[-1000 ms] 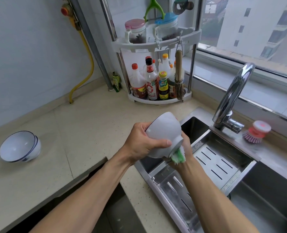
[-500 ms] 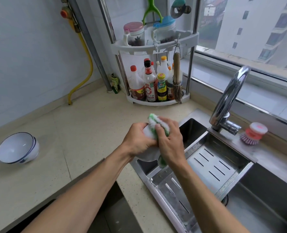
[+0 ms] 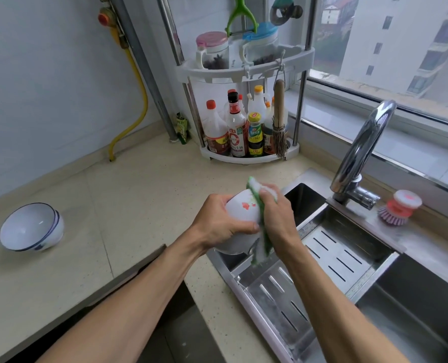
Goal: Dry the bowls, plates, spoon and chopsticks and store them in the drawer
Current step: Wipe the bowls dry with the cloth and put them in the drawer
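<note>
A pale speckled table (image 3: 128,205) runs along the wall and meets a steel sink (image 3: 411,305) at the right, with a slotted steel drain tray (image 3: 346,255) set in it and a curved chrome faucet (image 3: 361,150) rising behind. In the far corner stands a white two-tier rack (image 3: 244,72) with sauce bottles (image 3: 237,129) on the lower shelf and lidded jars above. A yellow hose (image 3: 136,100) runs down the wall at the left. Far left on the table, well apart from the hands, two blue-rimmed bowls (image 3: 31,227) sit nested and tilted. A pink dish brush (image 3: 398,208) rests on the sink ledge beside the faucet. Over the near corner of the sink, the left hand (image 3: 223,224) grips a white bowl (image 3: 241,213) with a small red mark, fingers curled round its side. The right hand (image 3: 278,216) clutches a green-and-white cloth (image 3: 259,247), pressing it against the bowl's right side.
</note>
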The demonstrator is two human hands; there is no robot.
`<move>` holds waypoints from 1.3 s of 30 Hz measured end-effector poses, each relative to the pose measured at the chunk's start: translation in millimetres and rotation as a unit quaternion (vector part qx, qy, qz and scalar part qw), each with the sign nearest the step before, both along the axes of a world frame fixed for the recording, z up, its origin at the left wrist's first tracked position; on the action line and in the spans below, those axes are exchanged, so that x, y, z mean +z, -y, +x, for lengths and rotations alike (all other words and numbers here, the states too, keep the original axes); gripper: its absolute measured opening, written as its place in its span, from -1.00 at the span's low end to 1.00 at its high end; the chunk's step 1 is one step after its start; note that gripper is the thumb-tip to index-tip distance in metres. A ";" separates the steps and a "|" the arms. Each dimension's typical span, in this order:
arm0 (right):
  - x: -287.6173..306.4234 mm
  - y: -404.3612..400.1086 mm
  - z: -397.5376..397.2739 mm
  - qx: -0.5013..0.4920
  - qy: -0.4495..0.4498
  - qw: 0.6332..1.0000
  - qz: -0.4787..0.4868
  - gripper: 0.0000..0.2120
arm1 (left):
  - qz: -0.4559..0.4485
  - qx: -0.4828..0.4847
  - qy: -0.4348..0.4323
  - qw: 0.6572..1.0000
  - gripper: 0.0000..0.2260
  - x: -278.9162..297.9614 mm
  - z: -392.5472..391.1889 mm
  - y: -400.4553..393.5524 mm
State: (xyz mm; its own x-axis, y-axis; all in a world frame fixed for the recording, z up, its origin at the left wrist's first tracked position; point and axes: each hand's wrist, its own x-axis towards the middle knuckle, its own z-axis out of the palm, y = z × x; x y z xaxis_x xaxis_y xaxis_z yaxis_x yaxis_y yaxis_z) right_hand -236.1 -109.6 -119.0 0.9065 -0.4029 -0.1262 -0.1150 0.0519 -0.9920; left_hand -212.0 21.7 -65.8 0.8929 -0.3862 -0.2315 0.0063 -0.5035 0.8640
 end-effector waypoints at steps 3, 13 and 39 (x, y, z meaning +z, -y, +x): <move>-2.8 -14.9 -5.4 0.022 0.052 0.995 -0.088 -0.74 | -0.012 -0.002 -0.002 1.000 -0.72 0.3 3.0 0.3; -12.0 0.9 -3.7 0.049 -0.074 0.871 0.484 -0.52 | -0.072 -0.035 0.022 0.997 -0.67 11.3 -9.1 -3.1; -3.4 -16.5 2.5 -0.003 -0.029 0.995 0.094 -0.77 | 0.029 -0.026 0.019 0.999 -0.83 -1.7 -5.5 -4.7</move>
State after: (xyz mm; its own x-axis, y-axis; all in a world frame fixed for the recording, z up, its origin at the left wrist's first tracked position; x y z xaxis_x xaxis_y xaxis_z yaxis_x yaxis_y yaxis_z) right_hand -233.7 -93.1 -122.4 0.8926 -0.3735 -0.2527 -0.1717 0.2367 -0.9563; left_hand -217.4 26.4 -67.5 0.8801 -0.4201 -0.2214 -0.0535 -0.5510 0.8328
